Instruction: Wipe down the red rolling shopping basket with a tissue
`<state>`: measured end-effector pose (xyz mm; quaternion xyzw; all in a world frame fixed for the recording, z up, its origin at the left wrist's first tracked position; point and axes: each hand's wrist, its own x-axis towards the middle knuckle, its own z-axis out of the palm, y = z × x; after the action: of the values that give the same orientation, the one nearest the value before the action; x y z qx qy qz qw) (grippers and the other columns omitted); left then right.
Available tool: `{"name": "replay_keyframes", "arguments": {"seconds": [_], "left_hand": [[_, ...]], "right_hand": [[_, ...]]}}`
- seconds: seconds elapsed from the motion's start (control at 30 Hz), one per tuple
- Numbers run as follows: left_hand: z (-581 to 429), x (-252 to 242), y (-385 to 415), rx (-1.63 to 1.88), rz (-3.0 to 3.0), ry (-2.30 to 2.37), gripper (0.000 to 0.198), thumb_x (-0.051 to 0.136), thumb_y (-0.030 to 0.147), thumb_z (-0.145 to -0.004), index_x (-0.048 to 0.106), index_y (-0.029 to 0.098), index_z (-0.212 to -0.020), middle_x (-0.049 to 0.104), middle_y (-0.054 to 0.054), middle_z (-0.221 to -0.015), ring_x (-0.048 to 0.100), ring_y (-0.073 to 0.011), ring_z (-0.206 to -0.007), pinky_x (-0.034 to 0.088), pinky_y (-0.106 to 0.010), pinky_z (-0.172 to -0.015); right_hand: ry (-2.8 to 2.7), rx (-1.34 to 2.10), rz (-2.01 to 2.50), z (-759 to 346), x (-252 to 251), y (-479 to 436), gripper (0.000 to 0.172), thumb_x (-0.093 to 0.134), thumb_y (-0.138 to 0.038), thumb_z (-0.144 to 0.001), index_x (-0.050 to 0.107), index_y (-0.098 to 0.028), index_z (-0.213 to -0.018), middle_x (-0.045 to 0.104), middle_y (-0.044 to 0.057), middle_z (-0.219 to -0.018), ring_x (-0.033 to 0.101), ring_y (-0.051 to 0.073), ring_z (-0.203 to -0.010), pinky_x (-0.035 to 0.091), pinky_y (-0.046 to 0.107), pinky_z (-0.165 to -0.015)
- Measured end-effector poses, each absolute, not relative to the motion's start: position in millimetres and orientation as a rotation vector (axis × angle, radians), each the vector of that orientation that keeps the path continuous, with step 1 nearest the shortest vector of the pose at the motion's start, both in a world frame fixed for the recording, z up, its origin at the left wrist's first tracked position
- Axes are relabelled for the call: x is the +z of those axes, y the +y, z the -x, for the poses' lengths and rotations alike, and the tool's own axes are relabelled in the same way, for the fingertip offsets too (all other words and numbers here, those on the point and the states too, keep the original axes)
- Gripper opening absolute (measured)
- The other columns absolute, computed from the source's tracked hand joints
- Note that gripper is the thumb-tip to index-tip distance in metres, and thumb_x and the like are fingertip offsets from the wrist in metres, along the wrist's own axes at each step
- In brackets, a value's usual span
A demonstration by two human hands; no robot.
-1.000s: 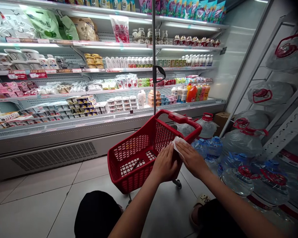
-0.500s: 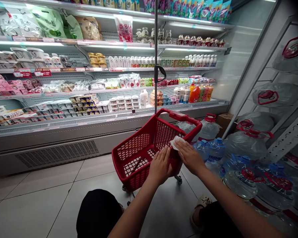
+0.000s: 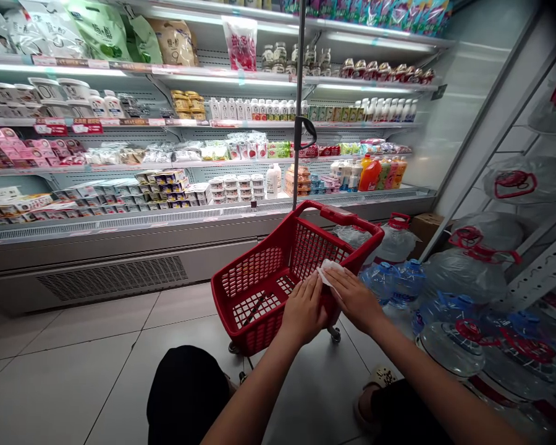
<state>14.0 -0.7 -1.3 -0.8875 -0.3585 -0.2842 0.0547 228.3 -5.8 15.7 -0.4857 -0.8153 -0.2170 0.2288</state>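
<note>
A red plastic shopping cart (image 3: 248, 281) with latticed sides stands before me. My left hand (image 3: 304, 309) is closed over its near rim, fingers lying together across the edge. Just to the right, my right hand (image 3: 354, 293) presses a folded white wipe (image 3: 330, 267) against the same rim, below the cart's handle (image 3: 338, 215). The fingertips of both hands come close together at the wipe. Part of the wipe is hidden under the right fingers.
A refrigerated display case (image 3: 222, 232) with stocked shelves runs behind the cart. A dark vertical pole (image 3: 299, 161) rises there. Large water bottles (image 3: 449, 349) crowd the right side, with smaller blue-wrapped bottles (image 3: 405, 281) near the cart. My knee (image 3: 188, 389) is at lower left.
The right hand and wipe have slid slightly down the rim toward the left hand. The view has shifted a little; the left hand keeps its place on the rim.
</note>
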Motion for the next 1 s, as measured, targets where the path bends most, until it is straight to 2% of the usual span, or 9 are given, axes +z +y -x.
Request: {"name": "replay_keyframes", "arguments": {"seconds": [0.13,0.33,0.5,0.67,0.83,1.0], "left_hand": [[-10.8,0.0,-2.4,-0.803,2.702,-1.083,0.081,0.050,0.022,-0.087,0.024,0.013,-0.163,0.032,-0.013,-0.169,0.037,-0.0258,-0.153,0.032,-0.044,-0.125],[-15.6,0.1,-8.2,-0.766,2.681,-1.146,0.077,0.050,0.023,-0.088,0.029,0.012,-0.162,0.031,-0.013,-0.169,0.038,-0.0263,-0.152,0.035,-0.044,-0.123],[-16.4,2.6,-6.5,-0.791,2.713,-1.114,0.076,0.051,0.022,-0.088,0.031,0.012,-0.160,0.036,-0.014,-0.166,0.041,-0.0251,-0.151,0.037,-0.041,-0.122],[1.7,5.9,-9.7,-0.734,2.753,-1.046,0.073,0.048,0.019,-0.089,0.031,0.014,-0.160,0.043,-0.013,-0.163,0.045,-0.0225,-0.148,0.038,-0.039,-0.121],[4.7,2.9,-14.5,-0.625,2.787,-1.054,0.071,0.046,0.026,-0.095,0.026,0.014,-0.162,0.033,-0.012,-0.168,0.041,-0.0229,-0.151,0.035,-0.041,-0.122],[0.8,1.3,-16.6,-0.575,2.766,-1.062,0.068,0.042,0.031,-0.100,0.024,0.014,-0.163,0.029,-0.011,-0.170,0.036,-0.0216,-0.153,0.030,-0.040,-0.124]], "right_hand": [[-2.198,-0.625,1.383,-257.0,23.2,-2.2,0.058,0.032,-0.025,-0.107,0.025,-0.032,-0.165,0.048,0.000,-0.160,0.043,0.019,-0.149,0.030,0.049,-0.127],[-2.013,-0.638,1.510,-268.7,21.5,2.7,0.055,0.032,-0.027,-0.108,0.034,-0.027,-0.162,0.051,0.005,-0.158,0.045,0.023,-0.148,0.036,0.051,-0.123],[-2.261,-0.584,1.348,-239.6,8.5,-9.3,0.055,0.032,-0.025,-0.108,0.031,-0.028,-0.163,0.046,0.002,-0.162,0.040,0.018,-0.151,0.034,0.045,-0.125],[-2.115,-0.608,1.477,-275.1,17.9,2.6,0.054,0.031,-0.028,-0.109,0.033,-0.030,-0.162,0.048,0.002,-0.160,0.044,0.020,-0.148,0.033,0.050,-0.125],[-2.110,-0.582,1.480,-253.4,10.0,-1.4,0.051,0.030,-0.029,-0.109,0.044,-0.023,-0.157,0.054,0.007,-0.155,0.047,0.021,-0.147,0.036,0.047,-0.124],[-2.285,-0.558,1.352,-247.2,4.4,-10.5,0.051,0.031,-0.027,-0.109,0.039,-0.027,-0.160,0.050,0.001,-0.159,0.045,0.017,-0.148,0.031,0.044,-0.127]]}}
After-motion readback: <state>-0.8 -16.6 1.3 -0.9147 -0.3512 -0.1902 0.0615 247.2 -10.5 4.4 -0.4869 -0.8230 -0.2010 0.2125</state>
